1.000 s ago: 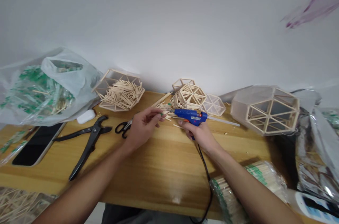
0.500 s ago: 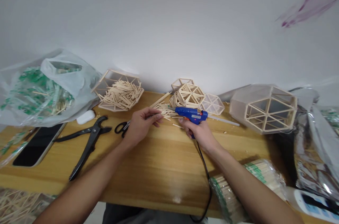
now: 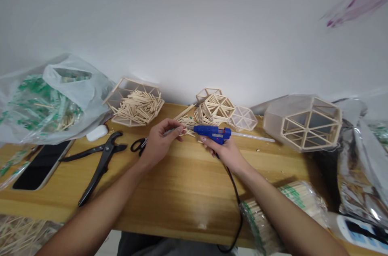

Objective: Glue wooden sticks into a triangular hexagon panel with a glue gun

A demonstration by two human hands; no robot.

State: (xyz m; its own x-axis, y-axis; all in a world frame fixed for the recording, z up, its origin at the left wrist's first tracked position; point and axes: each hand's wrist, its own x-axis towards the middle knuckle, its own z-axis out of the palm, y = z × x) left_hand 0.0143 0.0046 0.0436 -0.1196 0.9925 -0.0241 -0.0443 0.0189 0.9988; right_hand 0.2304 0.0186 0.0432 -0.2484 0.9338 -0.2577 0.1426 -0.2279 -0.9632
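My right hand is wrapped round the grip of a blue glue gun, its nozzle pointing left. A clear glue stick sticks out of the gun's back. Close to the nozzle, my left hand has thumb and fingers pinched together; what they hold is too small and hidden to make out. Short wooden sticks lie loose just behind both hands. Beyond them sit stacked hexagonal stick frames and a paler hexagonal panel. Black-handled scissors lie partly under my left hand.
Left of my arms are black pliers, a phone, a white case and a plastic bag. A stick-filled basket stands behind. Rightward are a stick lantern frame and bagged sticks. The gun's cord hangs over the table edge.
The glue gun has moved left in my right hand, levelling out, and its nozzle is now close to my left fingertips. The left hand stays pinched in nearly the same place.
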